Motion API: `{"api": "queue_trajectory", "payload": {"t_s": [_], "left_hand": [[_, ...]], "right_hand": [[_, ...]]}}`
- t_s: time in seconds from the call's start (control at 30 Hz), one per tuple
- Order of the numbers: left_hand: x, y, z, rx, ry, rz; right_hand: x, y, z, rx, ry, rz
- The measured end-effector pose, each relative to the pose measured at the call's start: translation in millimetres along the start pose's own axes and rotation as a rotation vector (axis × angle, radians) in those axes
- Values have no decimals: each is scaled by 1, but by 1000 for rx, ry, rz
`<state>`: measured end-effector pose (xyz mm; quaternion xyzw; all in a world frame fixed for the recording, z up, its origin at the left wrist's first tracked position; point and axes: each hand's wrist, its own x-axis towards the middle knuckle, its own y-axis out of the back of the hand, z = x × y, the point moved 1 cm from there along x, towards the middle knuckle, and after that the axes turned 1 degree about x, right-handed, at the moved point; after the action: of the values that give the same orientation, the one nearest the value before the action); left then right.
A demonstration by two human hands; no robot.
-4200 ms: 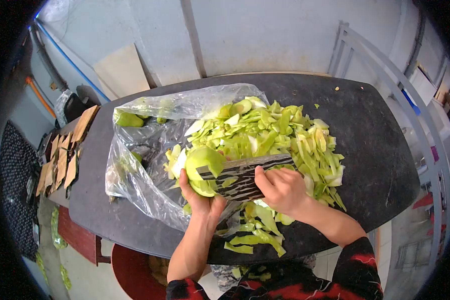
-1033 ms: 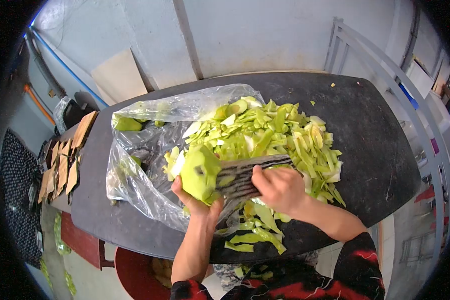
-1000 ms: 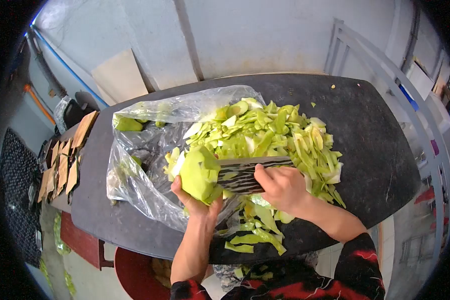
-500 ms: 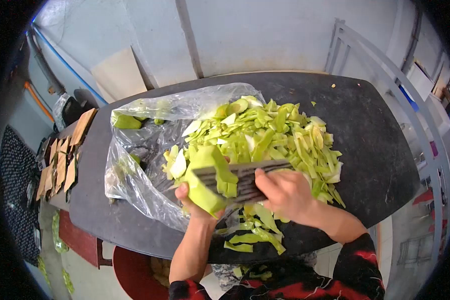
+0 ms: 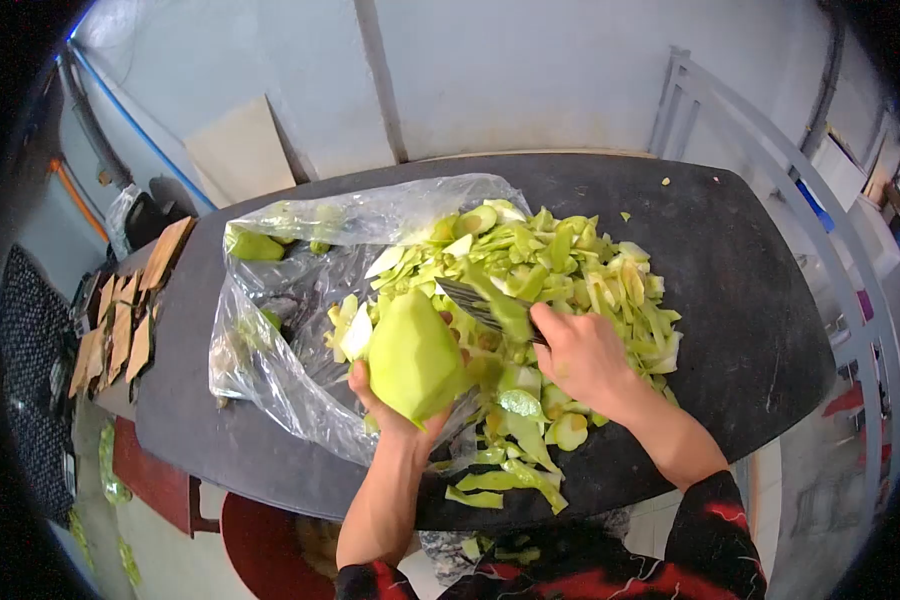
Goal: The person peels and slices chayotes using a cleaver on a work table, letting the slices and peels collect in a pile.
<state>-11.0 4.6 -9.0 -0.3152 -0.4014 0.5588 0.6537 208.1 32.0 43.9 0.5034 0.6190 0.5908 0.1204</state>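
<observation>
My left hand is closed around the underside of a large pale green fruit, which looks mostly peeled, with smooth cut facets. A broad, dark-streaked knife is in my right hand, fingers wrapped round its handle. The blade is apart from the fruit, to its upper right, and a strip of green peel lies across it. Behind and beneath both hands spreads a heap of green peelings. A few long strips lie near the table's front edge.
A clear plastic bag lies spread on the dark table, with whole green fruits inside. Broken wooden boards sit at the left. A red tub stands below the front edge; a grey metal railing is at the right.
The knife has moved up and away from the fruit, carrying a strip of peel that lay against the fruit before. My left hand keeps its hold.
</observation>
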Motion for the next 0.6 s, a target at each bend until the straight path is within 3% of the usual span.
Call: {"api": "queue_trajectory", "payload": {"t_s": [0.07,0.17,0.33,0.6], "left_hand": [[2,3,1,-82,1,50],[5,-3,1,6,-95,361],[-1,-10,-2,28,-48,360],[-6,-8,-8,67,44,446]], "right_hand": [[-1,-5,-2,2,46,18],[-6,-9,-10,-32,134,98],[-12,-10,-27,-153,400,263],[-14,-12,-37,-168,511,357]]}}
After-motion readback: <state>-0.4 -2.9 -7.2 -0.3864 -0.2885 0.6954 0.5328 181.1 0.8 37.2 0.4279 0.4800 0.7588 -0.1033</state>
